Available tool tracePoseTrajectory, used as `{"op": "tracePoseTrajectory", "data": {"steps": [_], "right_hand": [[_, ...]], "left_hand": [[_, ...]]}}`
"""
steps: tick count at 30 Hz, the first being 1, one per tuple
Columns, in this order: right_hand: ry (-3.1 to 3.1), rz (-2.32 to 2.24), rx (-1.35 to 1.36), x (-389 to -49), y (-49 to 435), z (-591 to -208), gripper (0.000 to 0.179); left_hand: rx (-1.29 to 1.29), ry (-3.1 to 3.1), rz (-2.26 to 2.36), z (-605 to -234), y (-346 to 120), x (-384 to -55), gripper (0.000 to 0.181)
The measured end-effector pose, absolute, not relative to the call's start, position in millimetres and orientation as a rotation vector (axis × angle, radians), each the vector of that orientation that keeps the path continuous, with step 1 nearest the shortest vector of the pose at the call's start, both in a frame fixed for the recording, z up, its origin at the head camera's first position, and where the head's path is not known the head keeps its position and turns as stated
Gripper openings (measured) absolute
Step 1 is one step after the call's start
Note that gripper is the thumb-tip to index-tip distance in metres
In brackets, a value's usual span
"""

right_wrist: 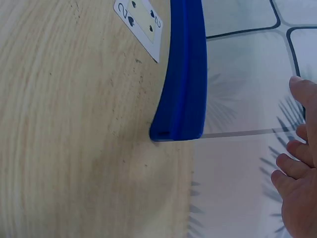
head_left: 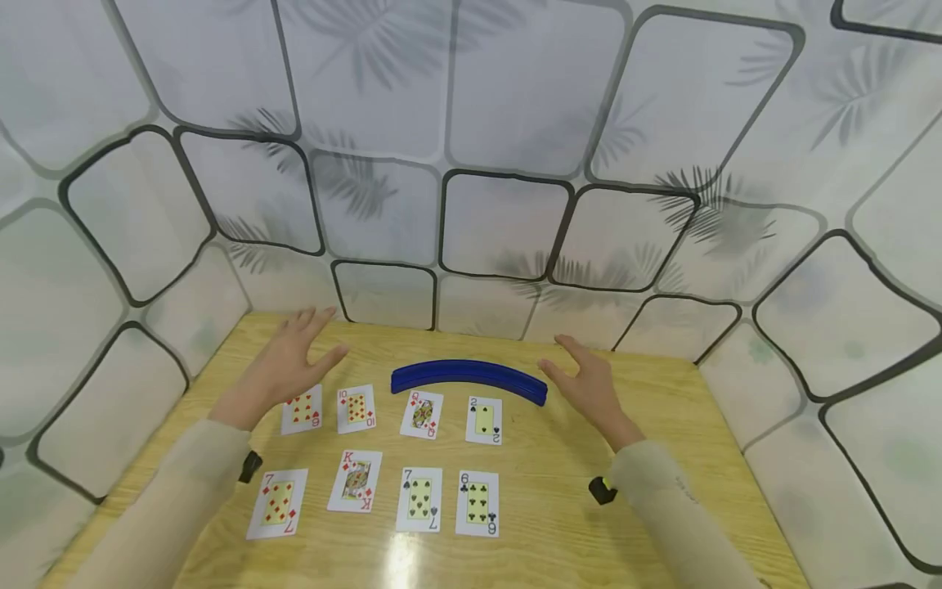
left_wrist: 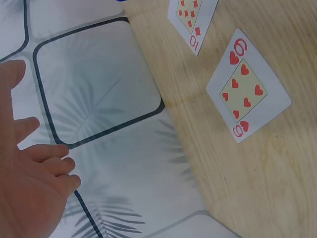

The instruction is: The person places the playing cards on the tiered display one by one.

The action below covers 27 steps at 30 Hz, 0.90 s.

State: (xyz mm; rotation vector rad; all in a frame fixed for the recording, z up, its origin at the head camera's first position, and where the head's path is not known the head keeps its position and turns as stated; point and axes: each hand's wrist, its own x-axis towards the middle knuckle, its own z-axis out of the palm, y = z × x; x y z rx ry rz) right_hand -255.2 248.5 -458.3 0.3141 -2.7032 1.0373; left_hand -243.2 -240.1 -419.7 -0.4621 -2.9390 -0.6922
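Note:
My left hand (head_left: 293,360) is held above the six of hearts (head_left: 302,411), fingers extended and holding nothing. That card shows whole in the left wrist view, near the ten of diamonds (left_wrist: 190,20). My right hand (head_left: 587,383), also bare, hovers by the right end of a curved blue card holder (head_left: 468,372) that has no cards in it. Face up in the far row are also the queen of diamonds (head_left: 423,415) and the two of spades (head_left: 483,420). Nearer lie the seven of diamonds (head_left: 277,504), king of diamonds (head_left: 356,482), seven of spades (head_left: 419,500) and six of clubs (head_left: 477,504).
A wooden table (head_left: 574,523) carries everything. Patterned fabric (head_left: 500,225) with leaf prints and dark outlines rises behind the table and along both sides. Small black devices are strapped at the left wrist (head_left: 251,467) and right wrist (head_left: 603,490).

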Motion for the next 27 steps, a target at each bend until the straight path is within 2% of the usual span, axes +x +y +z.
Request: {"op": "tracePoseTrajectory", "data": {"steps": [7,15,27], "right_hand": [[-2.647,1.22,0.199,-251.6,248.5,-469.0,0.063],[-2.619,1.403,0.119,-252.5,250.2,-484.6,0.06],[-2.676,1.507,0.037,-249.2,243.7,-510.4,0.062]], "left_hand": [[-0.455,-2.791,-0.803,-427.3,-247.8,-233.1,0.072],[-0.328,-2.63,-0.812,-443.3,-256.3,-227.0,0.054],[-0.121,-2.665,-1.062,-472.1,-282.6,-222.0,0.046]]}}
